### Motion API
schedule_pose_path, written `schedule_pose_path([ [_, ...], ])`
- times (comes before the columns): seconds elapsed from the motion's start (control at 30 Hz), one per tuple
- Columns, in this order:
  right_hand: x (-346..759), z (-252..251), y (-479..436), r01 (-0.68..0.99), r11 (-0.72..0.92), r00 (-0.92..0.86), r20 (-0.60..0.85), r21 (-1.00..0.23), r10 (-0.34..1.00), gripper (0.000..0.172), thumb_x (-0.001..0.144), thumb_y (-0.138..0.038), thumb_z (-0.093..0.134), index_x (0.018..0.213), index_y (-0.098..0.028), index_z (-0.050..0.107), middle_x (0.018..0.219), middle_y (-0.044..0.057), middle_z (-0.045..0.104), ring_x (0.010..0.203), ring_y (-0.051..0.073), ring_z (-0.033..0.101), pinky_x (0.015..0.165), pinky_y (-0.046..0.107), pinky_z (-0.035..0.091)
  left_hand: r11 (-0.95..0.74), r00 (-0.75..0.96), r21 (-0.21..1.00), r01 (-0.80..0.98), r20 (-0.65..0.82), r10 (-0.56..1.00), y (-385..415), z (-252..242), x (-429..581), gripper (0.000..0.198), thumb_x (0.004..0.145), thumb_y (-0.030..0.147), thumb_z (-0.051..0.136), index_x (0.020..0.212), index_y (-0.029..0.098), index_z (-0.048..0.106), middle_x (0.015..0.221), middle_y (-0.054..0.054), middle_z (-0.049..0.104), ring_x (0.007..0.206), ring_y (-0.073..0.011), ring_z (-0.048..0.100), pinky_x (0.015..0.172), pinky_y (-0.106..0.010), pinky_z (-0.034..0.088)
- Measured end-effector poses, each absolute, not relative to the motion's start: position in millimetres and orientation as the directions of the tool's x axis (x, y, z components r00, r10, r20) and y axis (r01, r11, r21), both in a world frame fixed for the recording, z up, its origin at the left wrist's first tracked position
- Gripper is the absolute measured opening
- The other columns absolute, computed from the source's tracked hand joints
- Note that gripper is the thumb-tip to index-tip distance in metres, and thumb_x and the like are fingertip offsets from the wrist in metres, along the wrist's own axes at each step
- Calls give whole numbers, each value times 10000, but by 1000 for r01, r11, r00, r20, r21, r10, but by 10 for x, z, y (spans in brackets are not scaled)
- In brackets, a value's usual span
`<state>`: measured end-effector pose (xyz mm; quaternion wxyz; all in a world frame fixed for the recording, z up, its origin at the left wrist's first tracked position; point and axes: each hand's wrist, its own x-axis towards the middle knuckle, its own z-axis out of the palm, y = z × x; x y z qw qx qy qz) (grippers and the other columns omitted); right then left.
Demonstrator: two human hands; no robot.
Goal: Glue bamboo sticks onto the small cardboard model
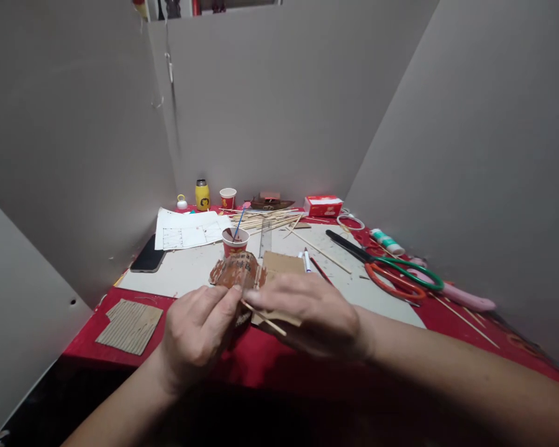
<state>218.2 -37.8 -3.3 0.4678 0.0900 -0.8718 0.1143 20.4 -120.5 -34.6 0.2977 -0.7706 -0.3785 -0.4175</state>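
Observation:
Near the table's front edge, my left hand [200, 326] is closed on a piece of brown-painted cardboard [236, 268], thumb on top. The cardboard is bent, with ragged, patchy paint and dark printed lettering. From the right, my right hand [310, 307] meets it, slightly blurred, its fingers pressed together. A thin wooden stick [271, 321] slants out from where the fingertips of both hands come together; the right fingers appear to pinch it at the cardboard. My hands hide the lower part of the cardboard. Behind the right hand lies a plain tan cardboard piece [283, 263].
A paint cup [235, 242] with a blue-handled tool stands just beyond the cardboard. Scissors [382, 264] lie right, a phone [148, 256] and corrugated cardboard [130, 326] left. Several wooden sticks [265, 219], a ruler [266, 239] and a model boat [271, 202] are farther back.

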Motion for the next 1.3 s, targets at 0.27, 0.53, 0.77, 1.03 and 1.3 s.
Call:
schedule_pose_path([
  [0.27, 1794, 65, 1036, -58, 251, -329, 256, -966, 909, 328, 802, -426, 738, 684, -169, 574, 545, -54, 456, 436, 53, 365, 396, 203, 288, -469, -154, 327, 820, 916, 369, -811, -274, -227, 110, 848, 112, 678, 938, 172, 700, 821, -14, 743, 636, -95, 655, 623, -216, 536],
  [0.53, 1396, -55, 1411, 6, 17, -421, 13, -1000, 907, 188, 794, -261, 748, 720, -128, 638, 526, -54, 480, 412, 34, 332, 388, 194, 198, -414, -391, 597, 687, 784, 481, -662, -399, -351, 47, 853, 223, 699, 882, 201, 730, 789, 7, 740, 604, -97, 643, 599, -225, 525],
  [0.77, 1564, 4, 1343, -101, 300, -280, 317, -948, 906, 226, 781, -347, 743, 714, -149, 658, 553, -28, 595, 372, 34, 384, 342, 176, 244, -412, -389, 643, 646, 741, 548, -671, -432, -385, 90, 853, 267, 696, 890, 196, 738, 813, -19, 748, 641, -125, 665, 600, -246, 538],
  [1.03, 1738, -68, 1412, -214, 239, -115, 267, -947, 957, 251, 804, -337, 719, 680, -161, 591, 504, -39, 586, 340, 36, 397, 314, 155, 248, -409, -402, 668, 622, 720, 566, -670, -441, -374, 124, 868, 295, 681, 814, 193, 724, 756, -3, 724, 567, -97, 611, 555, -228, 505],
  [1.3, 1833, -164, 1460, -277, 142, -39, 159, -950, 986, 230, 856, -287, 672, 700, -164, 555, 495, -47, 563, 342, 38, 389, 319, 152, 249, -426, -399, 685, 590, 707, 584, -666, -432, -368, 100, 869, 280, 677, 849, 200, 733, 756, 5, 718, 560, -88, 601, 543, -211, 502],
])
